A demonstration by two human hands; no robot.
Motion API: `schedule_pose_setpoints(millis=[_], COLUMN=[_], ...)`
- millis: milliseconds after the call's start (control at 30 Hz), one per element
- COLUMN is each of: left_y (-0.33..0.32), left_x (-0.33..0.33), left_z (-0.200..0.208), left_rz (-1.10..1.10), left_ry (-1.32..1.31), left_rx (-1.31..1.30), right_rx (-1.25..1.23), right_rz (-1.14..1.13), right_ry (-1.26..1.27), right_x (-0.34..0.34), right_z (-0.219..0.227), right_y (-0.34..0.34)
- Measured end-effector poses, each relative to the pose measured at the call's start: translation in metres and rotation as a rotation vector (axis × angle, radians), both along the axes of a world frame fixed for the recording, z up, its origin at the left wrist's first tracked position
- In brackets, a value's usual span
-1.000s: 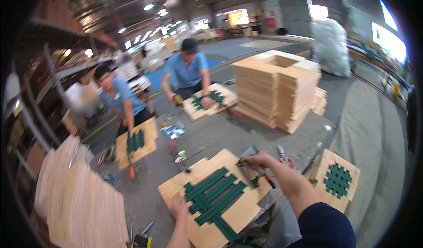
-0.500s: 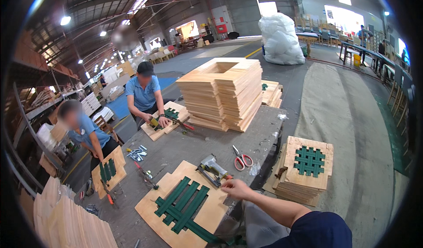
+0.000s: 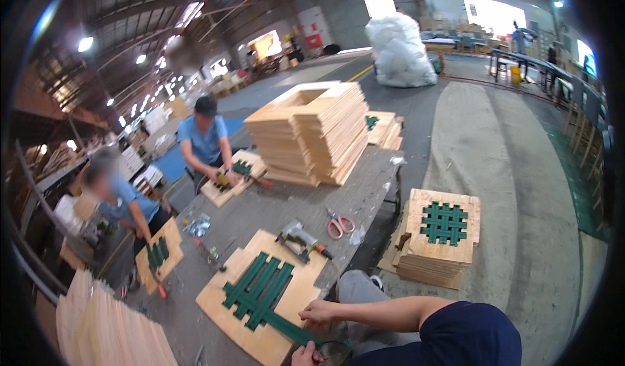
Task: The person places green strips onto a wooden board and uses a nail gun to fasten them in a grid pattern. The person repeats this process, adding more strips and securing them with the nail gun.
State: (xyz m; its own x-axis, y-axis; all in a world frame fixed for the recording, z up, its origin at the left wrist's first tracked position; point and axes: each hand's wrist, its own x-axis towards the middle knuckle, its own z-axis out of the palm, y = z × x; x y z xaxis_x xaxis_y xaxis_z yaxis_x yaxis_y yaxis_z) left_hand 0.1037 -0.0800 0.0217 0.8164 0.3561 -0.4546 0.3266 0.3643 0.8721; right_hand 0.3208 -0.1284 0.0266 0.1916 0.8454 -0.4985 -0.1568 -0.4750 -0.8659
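Note:
A light plywood panel [image 3: 215, 293] lies on the table before me, with green webbing straps [image 3: 259, 294] woven across its cut-out. One long strap runs off the panel's near edge toward me. At the bottom of the picture my left hand [image 3: 305, 355] closes its fingers on this strap. Just above it, beside the panel's right edge, my right hand [image 3: 320, 312] is closed with curled fingers; whether anything is in them cannot be made out. A staple gun [image 3: 299, 241] with a hose rests on the panel's far right corner. Red-handled scissors [image 3: 340, 225] lie beyond it.
Stacked plywood frames [image 3: 312, 138] stand at the table's far end. On the right is a low stack [image 3: 437, 262] topped by a woven panel. More boards [image 3: 107, 327] are piled at left. Two co-workers [image 3: 203, 135] handle panels across the table. Small metal pieces [image 3: 196, 225] lie near them.
My right hand has left the staple gun's handle area and come down toward the loose strap. My left hand has come into view at the strap. The view has shifted slightly.

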Motion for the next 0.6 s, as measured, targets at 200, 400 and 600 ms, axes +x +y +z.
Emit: schedule_pose_setpoints(millis=[200, 400, 600], left_y=[-0.045, -0.016, 0.033], left_x=[-0.022, -0.034, -0.016], left_z=[0.021, 0.029, 0.013], left_rz=[-0.311, -0.39, 0.03], left_ry=[0.118, 0.212, 0.183], left_rx=[0.228, 0.632, 1.581], right_rx=[-0.116, -0.109, -0.075], right_rz=[-0.011, -0.15, -0.132], right_ry=[0.78, 0.526, 0.088], right_x=[-0.026, -0.034, -0.071], right_z=[-0.029, -0.037, -0.021], right_y=[0.057, 0.068, 0.031])
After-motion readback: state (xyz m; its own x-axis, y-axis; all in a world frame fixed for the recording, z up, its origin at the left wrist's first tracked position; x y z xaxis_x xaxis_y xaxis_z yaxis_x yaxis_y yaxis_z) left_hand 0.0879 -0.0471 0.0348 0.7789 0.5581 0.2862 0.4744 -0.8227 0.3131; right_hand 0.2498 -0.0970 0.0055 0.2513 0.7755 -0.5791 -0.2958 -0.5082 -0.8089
